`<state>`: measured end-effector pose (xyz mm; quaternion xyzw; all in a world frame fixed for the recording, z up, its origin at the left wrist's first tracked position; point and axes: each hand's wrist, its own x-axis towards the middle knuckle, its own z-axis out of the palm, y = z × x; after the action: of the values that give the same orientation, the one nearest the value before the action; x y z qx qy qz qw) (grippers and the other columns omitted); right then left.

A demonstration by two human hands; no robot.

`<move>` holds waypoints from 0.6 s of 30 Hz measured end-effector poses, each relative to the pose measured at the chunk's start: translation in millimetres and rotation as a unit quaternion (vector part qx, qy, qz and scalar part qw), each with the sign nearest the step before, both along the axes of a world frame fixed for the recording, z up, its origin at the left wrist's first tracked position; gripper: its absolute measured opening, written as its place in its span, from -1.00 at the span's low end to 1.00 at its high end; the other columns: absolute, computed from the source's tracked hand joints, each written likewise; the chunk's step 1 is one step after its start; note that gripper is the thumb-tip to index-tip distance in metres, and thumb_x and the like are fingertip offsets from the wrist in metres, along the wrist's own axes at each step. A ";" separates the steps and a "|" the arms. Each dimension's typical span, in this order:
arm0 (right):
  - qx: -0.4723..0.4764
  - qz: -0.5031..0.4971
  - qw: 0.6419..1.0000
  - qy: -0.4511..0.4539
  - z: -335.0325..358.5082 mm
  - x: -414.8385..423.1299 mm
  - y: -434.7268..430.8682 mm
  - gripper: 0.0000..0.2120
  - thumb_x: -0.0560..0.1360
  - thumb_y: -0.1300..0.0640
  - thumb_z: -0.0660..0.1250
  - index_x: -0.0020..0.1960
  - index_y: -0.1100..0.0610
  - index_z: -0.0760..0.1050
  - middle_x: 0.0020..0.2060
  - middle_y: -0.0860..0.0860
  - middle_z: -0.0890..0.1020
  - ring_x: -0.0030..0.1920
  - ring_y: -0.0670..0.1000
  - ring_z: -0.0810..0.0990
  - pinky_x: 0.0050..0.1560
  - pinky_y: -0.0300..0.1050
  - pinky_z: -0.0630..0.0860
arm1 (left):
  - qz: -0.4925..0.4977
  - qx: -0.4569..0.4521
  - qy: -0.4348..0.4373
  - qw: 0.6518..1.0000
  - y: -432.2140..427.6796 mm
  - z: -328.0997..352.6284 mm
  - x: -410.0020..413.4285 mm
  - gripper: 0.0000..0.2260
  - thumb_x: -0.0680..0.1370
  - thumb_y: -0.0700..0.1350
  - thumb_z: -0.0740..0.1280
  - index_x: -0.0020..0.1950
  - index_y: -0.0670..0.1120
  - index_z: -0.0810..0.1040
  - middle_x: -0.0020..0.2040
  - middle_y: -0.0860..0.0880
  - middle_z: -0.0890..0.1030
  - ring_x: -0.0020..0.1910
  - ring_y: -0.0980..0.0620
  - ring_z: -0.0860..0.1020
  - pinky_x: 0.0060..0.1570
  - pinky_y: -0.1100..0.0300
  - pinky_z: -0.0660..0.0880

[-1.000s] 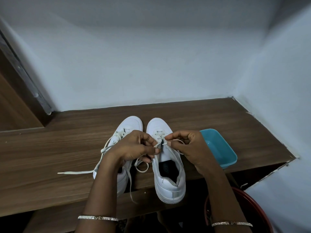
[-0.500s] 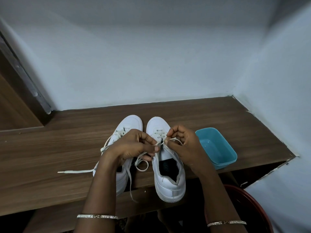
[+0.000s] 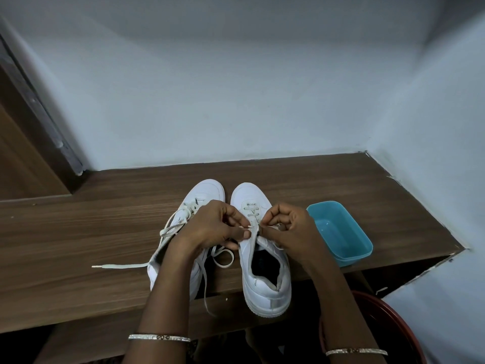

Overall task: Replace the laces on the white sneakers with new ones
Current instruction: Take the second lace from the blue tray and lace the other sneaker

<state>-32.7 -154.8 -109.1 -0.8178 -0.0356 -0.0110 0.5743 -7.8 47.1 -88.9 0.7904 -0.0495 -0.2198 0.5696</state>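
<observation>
Frame centre: right sneaker [image 3: 265,279] on shelf [image 3: 78,232], partly laced. Left hand [image 3: 210,227] and right hand [image 3: 291,229] over its eyelets, each pinching lace [image 3: 250,208]. Left sneaker [image 3: 202,190] just beside, mostly behind left hand.

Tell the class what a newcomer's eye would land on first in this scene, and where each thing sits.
Two hands, left hand and right hand, meet over the lace of the right-side white sneaker at centre. Its partner lies beside it, laces trailing left. A turquoise tub sits at the right of the wooden shelf.
</observation>
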 end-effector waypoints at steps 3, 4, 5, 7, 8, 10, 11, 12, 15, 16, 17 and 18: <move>-0.014 0.003 1.000 -0.014 1.3 -0.7 2.0 -0.86 0.38 0.22 0.56 -0.13 0.15 0.62 -0.28 -0.04 0.71 -0.36 -0.21 0.59 -0.21 -0.11 0.54 | 0.003 0.032 -0.041 0.999 -2.5 -0.2 0.0 -0.85 0.38 -0.26 0.58 -0.09 -0.17 0.70 -0.21 -0.13 0.69 -0.27 -0.09 0.67 -0.22 0.09 0.65; -0.015 0.004 1.000 -0.015 1.6 -0.7 2.5 -0.86 0.38 0.23 0.56 -0.14 0.15 0.62 -0.28 -0.06 0.71 -0.36 -0.21 0.58 -0.21 -0.11 0.54 | 0.006 0.044 -0.061 0.997 -3.2 0.0 0.0 -0.85 0.37 -0.25 0.59 -0.11 -0.16 0.70 -0.22 -0.13 0.69 -0.30 -0.07 0.66 -0.25 0.10 0.65; -0.015 0.006 1.000 -0.014 1.9 -0.9 2.3 -0.87 0.38 0.24 0.56 -0.14 0.15 0.62 -0.29 -0.07 0.71 -0.37 -0.20 0.57 -0.23 -0.11 0.53 | 0.008 0.054 -0.083 0.995 -3.8 -0.1 0.3 -0.86 0.37 -0.25 0.59 -0.13 -0.14 0.70 -0.23 -0.14 0.69 -0.33 -0.03 0.65 -0.27 0.10 0.64; -0.010 0.010 1.000 -0.014 1.3 -1.0 0.9 -0.87 0.39 0.25 0.55 -0.14 0.14 0.62 -0.30 -0.06 0.70 -0.39 -0.11 0.56 -0.26 -0.05 0.53 | 0.007 0.066 -0.124 0.990 -4.5 -0.8 0.9 -0.88 0.37 -0.21 0.59 -0.16 -0.11 0.71 -0.25 -0.14 0.68 -0.37 0.00 0.62 -0.32 0.11 0.63; -0.009 0.012 1.000 -0.017 0.7 -0.8 -0.1 -0.87 0.39 0.25 0.55 -0.15 0.12 0.62 -0.31 -0.05 0.70 -0.38 0.00 0.58 -0.25 0.02 0.56 | 0.004 0.067 -0.143 0.987 -4.7 -1.0 1.4 -0.90 0.38 -0.19 0.59 -0.18 -0.08 0.71 -0.26 -0.12 0.68 -0.39 -0.01 0.61 -0.33 0.10 0.63; -0.015 0.015 0.999 -0.024 -0.2 -0.8 -1.2 -0.88 0.40 0.24 0.54 -0.14 0.10 0.62 -0.30 -0.04 0.71 -0.32 0.21 0.62 -0.17 0.17 0.62 | -0.005 0.076 -0.180 0.981 -4.5 -1.1 1.9 -0.91 0.39 -0.14 0.59 -0.20 -0.03 0.71 -0.29 -0.01 0.68 -0.38 -0.04 0.61 -0.30 0.06 0.61; -0.018 0.015 0.999 -0.027 -0.2 -0.7 -1.6 -0.87 0.40 0.22 0.54 -0.13 0.09 0.62 -0.29 -0.04 0.71 -0.27 0.25 0.64 -0.13 0.21 0.63 | -0.010 0.087 -0.201 0.976 -4.0 -1.1 1.8 -0.91 0.39 -0.13 0.58 -0.21 0.00 0.70 -0.30 0.06 0.67 -0.36 -0.02 0.61 -0.25 0.06 0.60; -0.019 0.015 0.999 -0.028 0.5 -0.6 -2.2 -0.87 0.40 0.21 0.55 -0.11 0.09 0.63 -0.27 -0.05 0.72 -0.23 0.24 0.65 -0.10 0.22 0.64 | -0.013 0.095 -0.222 0.970 -3.5 -1.1 1.6 -0.90 0.38 -0.12 0.58 -0.22 0.01 0.69 -0.28 0.11 0.66 -0.31 0.02 0.61 -0.19 0.06 0.58; -0.010 0.014 1.000 -0.023 2.1 -0.3 -4.4 -0.78 0.38 0.21 0.57 -0.04 0.05 0.62 -0.17 -0.07 0.72 -0.14 0.07 0.69 0.00 0.06 0.66 | 0.001 0.083 -0.259 0.962 2.1 -2.5 3.0 -0.90 0.40 -0.08 0.54 -0.22 0.05 0.65 -0.10 0.09 0.64 -0.03 0.06 0.60 0.06 -0.05 0.55; -0.004 0.010 1.000 -0.019 2.2 -0.3 -5.4 -0.75 0.36 0.21 0.59 -0.02 0.04 0.62 -0.15 -0.07 0.72 -0.12 0.03 0.69 0.01 -0.02 0.66 | 0.007 0.058 -0.250 0.967 3.9 -1.9 3.4 -0.92 0.43 -0.08 0.50 -0.20 0.06 0.63 -0.02 0.09 0.64 0.08 0.08 0.59 0.13 -0.08 0.53; 0.000 0.003 1.000 -0.020 2.6 -0.4 -6.2 -0.72 0.35 0.20 0.60 0.00 0.03 0.62 -0.13 -0.06 0.72 -0.10 0.01 0.68 0.00 -0.08 0.65 | 0.017 0.022 -0.234 0.972 5.6 -0.8 3.9 -0.93 0.47 -0.10 0.47 -0.17 0.04 0.60 0.06 0.06 0.65 0.17 0.11 0.58 0.19 -0.07 0.52; 0.000 -0.005 1.000 -0.023 2.5 -0.4 -7.0 -0.69 0.34 0.20 0.61 0.02 0.02 0.62 -0.11 -0.07 0.71 -0.09 0.01 0.67 0.00 -0.13 0.64 | 0.029 -0.030 -0.217 0.975 6.5 1.2 4.0 -0.94 0.52 -0.15 0.42 -0.12 -0.03 0.57 0.10 0.00 0.66 0.23 0.11 0.57 0.24 -0.02 0.51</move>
<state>-33.1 -161.8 -106.6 -0.8173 -0.0451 -0.0326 0.5736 -3.9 53.6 -87.8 0.8027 -0.1554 -0.0247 0.5753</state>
